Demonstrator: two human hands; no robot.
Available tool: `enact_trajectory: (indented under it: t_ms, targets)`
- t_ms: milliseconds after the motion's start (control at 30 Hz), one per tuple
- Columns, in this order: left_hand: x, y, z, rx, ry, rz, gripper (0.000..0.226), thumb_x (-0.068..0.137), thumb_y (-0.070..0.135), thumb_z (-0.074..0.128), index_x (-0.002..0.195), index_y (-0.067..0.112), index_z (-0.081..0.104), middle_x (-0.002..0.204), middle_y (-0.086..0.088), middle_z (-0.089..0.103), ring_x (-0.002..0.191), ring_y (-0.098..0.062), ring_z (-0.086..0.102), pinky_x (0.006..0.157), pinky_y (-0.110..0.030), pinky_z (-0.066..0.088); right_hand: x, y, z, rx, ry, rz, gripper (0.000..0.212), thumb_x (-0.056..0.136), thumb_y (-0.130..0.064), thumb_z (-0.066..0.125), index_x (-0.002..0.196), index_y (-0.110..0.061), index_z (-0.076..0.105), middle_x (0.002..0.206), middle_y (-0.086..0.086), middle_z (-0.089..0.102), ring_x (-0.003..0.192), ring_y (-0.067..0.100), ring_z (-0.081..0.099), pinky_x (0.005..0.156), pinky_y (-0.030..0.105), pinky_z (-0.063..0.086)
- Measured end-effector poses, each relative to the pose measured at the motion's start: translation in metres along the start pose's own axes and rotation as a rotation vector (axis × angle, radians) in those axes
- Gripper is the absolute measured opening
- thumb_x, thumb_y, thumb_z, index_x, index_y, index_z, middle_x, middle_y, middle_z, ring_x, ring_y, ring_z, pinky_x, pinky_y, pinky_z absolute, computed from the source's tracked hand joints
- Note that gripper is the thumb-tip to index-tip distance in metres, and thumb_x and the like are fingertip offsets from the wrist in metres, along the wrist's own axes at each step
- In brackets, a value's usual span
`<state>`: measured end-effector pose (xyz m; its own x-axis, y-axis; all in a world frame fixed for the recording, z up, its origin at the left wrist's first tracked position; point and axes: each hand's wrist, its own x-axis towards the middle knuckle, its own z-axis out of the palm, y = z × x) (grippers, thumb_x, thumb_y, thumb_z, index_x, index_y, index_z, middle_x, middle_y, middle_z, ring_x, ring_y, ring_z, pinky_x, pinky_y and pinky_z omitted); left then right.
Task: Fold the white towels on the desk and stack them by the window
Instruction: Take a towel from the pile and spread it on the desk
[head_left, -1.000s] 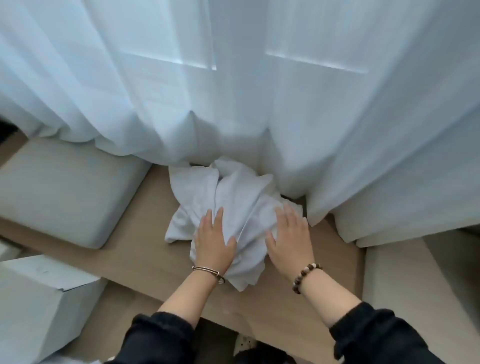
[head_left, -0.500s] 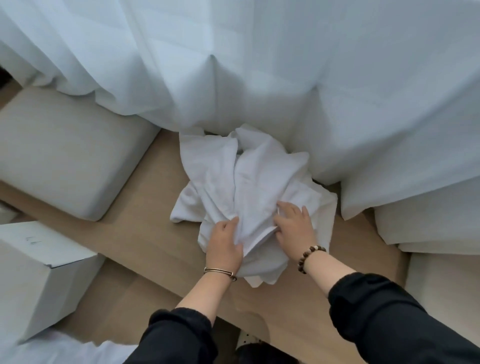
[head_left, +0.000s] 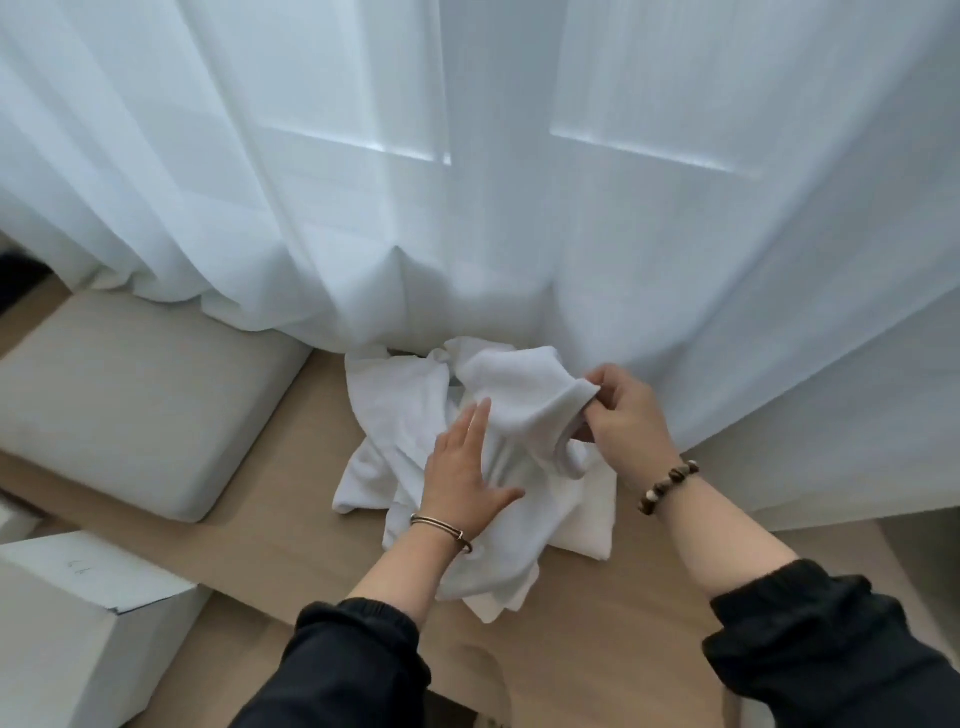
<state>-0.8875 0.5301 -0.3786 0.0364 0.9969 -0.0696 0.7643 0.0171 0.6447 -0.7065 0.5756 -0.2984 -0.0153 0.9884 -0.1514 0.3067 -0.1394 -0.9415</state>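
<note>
At the desk's far edge, against the curtain, a pile (head_left: 395, 415) of crumpled white towels lies unfolded on the desk (head_left: 270, 535). One towel (head_left: 519, 395) is drawn up off the heap, its edge raised clear while the rest drapes back into the pile.

Right hand (head_left: 623, 410): fingers and thumb curled, pinching the towel's raised edge just in front of the curtain. Beaded bracelet (head_left: 670, 480) on that wrist.
Left hand (head_left: 462, 478): fingers straight, thumb spread, palm flat on the pile's middle, pressing it down; nothing gripped. Thin bangle (head_left: 441, 525) on that wrist. Both arms in dark sleeves.

Sheer white curtain (head_left: 467, 208) hangs to desk level directly behind the pile, touching its back edge and covering the window; pane lines show faintly through it. Grey cushion (head_left: 130, 400) sits left of the pile, near but apart, its back under the curtain hem. White box (head_left: 78, 613) stands lower left, well apart from the towels.

Against half a second ago: both hands then sat low on the pile's near side, fingers bunched in the folds. Right hand is now higher and farther right with one towel pulled up; left hand has flattened out. The pile looks more spread toward the near edge.
</note>
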Motion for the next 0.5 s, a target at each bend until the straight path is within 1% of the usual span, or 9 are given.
enact_trajectory:
  t_ms: [67, 133, 200, 233, 267, 333, 367, 433, 500]
  targets:
    - [0.012, 0.024, -0.011, -0.028, -0.016, 0.061, 0.119, 0.063, 0.043, 0.083, 0.143, 0.037, -0.005, 0.158, 0.006, 0.006, 0.143, -0.013, 0.01, 0.115, -0.029, 0.012, -0.007, -0.024, -0.018, 0.093, -0.045, -0.008, 0.031, 0.088, 0.014, 0.041, 0.073, -0.011, 0.053, 0.06, 0.001, 0.059, 0.06, 0.013, 0.062, 0.053, 0.025, 0.054]
    - [0.021, 0.048, -0.022, -0.09, -0.03, 0.11, 0.121, 0.06, 0.04, 0.085, 0.141, 0.036, -0.005, 0.158, 0.005, 0.005, 0.145, -0.014, 0.005, 0.118, -0.033, 0.008, -0.016, -0.046, -0.037, 0.179, -0.083, -0.022, 0.032, 0.09, 0.015, 0.04, 0.074, -0.01, 0.054, 0.06, -0.003, 0.06, 0.059, 0.009, 0.062, 0.053, 0.021, 0.052]
    - [0.026, 0.075, -0.03, -0.168, -0.084, 0.159, 0.122, 0.056, 0.039, 0.088, 0.145, 0.032, 0.004, 0.157, 0.003, 0.013, 0.145, -0.014, 0.009, 0.118, -0.033, 0.012, -0.025, -0.068, -0.057, 0.29, -0.092, -0.047, 0.032, 0.091, 0.013, 0.043, 0.075, -0.012, 0.056, 0.065, -0.002, 0.064, 0.064, 0.012, 0.065, 0.056, 0.024, 0.053]
    - [0.026, 0.092, -0.034, -0.211, -0.115, 0.196, 0.118, 0.054, 0.039, 0.089, 0.146, 0.03, 0.016, 0.154, 0.002, 0.022, 0.142, -0.014, 0.017, 0.116, -0.033, 0.018, -0.029, -0.078, -0.066, 0.354, -0.084, -0.056, 0.03, 0.092, 0.011, 0.045, 0.077, -0.012, 0.057, 0.068, 0.001, 0.065, 0.067, 0.015, 0.066, 0.058, 0.025, 0.054]
    - [0.026, 0.109, -0.035, -0.258, -0.133, 0.228, 0.108, 0.052, 0.04, 0.089, 0.142, 0.032, 0.03, 0.146, 0.005, 0.036, 0.136, -0.009, 0.029, 0.111, -0.03, 0.028, -0.034, -0.089, -0.074, 0.412, -0.076, -0.066, 0.028, 0.092, 0.01, 0.046, 0.078, -0.011, 0.058, 0.069, 0.003, 0.066, 0.069, 0.017, 0.067, 0.059, 0.026, 0.054]
    - [0.022, 0.145, -0.038, -0.334, -0.13, 0.221, 0.073, 0.053, 0.045, 0.083, 0.117, 0.044, 0.047, 0.115, 0.019, 0.053, 0.109, 0.008, 0.047, 0.088, -0.015, 0.039, -0.043, -0.106, -0.091, 0.492, -0.045, -0.088, 0.026, 0.094, 0.01, 0.043, 0.081, -0.007, 0.057, 0.071, 0.006, 0.065, 0.071, 0.018, 0.067, 0.062, 0.027, 0.055]
    - [0.02, 0.162, -0.04, -0.337, -0.109, 0.195, 0.056, 0.057, 0.046, 0.078, 0.106, 0.042, 0.052, 0.104, 0.019, 0.058, 0.097, 0.007, 0.052, 0.077, -0.013, 0.039, -0.049, -0.112, -0.099, 0.526, -0.025, -0.099, 0.025, 0.094, 0.01, 0.042, 0.083, -0.006, 0.057, 0.073, 0.007, 0.064, 0.072, 0.018, 0.066, 0.062, 0.028, 0.055]
    - [0.019, 0.191, -0.041, -0.277, -0.061, 0.147, 0.031, 0.068, 0.041, 0.072, 0.092, 0.024, 0.064, 0.09, 0.005, 0.067, 0.085, -0.011, 0.061, 0.067, -0.02, 0.039, -0.062, -0.119, -0.118, 0.597, 0.046, -0.112, 0.024, 0.094, 0.01, 0.041, 0.086, -0.004, 0.059, 0.078, 0.011, 0.064, 0.074, 0.02, 0.066, 0.063, 0.028, 0.055]
    - [0.019, 0.214, -0.043, -0.28, -0.081, 0.163, 0.022, 0.072, 0.035, 0.073, 0.073, 0.014, 0.065, 0.075, -0.006, 0.068, 0.071, -0.016, 0.061, 0.061, -0.029, 0.042, -0.077, -0.116, -0.14, 0.637, 0.173, -0.14, 0.021, 0.093, 0.008, 0.046, 0.089, -0.006, 0.062, 0.082, 0.01, 0.068, 0.079, 0.019, 0.067, 0.067, 0.027, 0.055]
